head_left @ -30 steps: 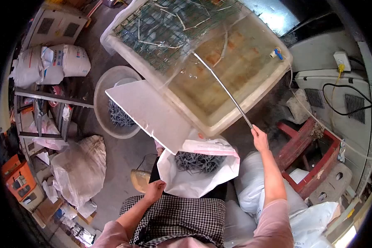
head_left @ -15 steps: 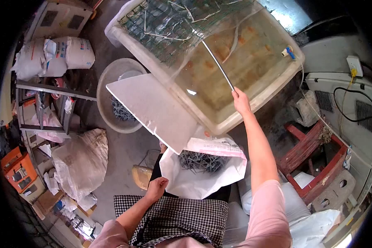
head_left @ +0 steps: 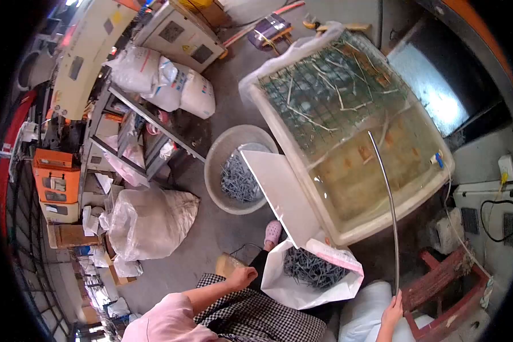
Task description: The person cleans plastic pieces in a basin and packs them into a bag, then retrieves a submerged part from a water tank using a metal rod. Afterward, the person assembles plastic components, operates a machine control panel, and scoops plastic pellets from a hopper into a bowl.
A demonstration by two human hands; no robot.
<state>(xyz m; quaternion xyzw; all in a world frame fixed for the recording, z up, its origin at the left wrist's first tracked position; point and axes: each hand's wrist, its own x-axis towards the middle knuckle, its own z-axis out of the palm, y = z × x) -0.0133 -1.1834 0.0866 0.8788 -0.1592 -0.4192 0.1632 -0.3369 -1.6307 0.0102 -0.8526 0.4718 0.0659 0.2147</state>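
My right hand [head_left: 392,310], low at the right, is closed around the lower end of a long thin metal rod [head_left: 393,214]. The rod points up and away, its far tip in front of the water tub in view. My left hand [head_left: 242,277] is curled closed above my checked apron [head_left: 251,310], left of a white sack [head_left: 290,295]; whatever its fingers may hold is hidden. Inside the open sack lie many thin grey plastic pieces [head_left: 313,268]. A white board [head_left: 282,196] leans between the sack and the large tub [head_left: 347,232].
Green netting [head_left: 325,94] with pale strips covers the tub's far part; murky water shows nearer. A round basin [head_left: 211,171] of grey pieces stands left of the board. A metal frame [head_left: 154,131] and full sacks [head_left: 196,94] are farther left, a red frame [head_left: 439,285] at right.
My right hand has drawn back from over the tub toward my right side, bringing the rod off the netting. My left hand stays curled near the sack. The view has turned left.
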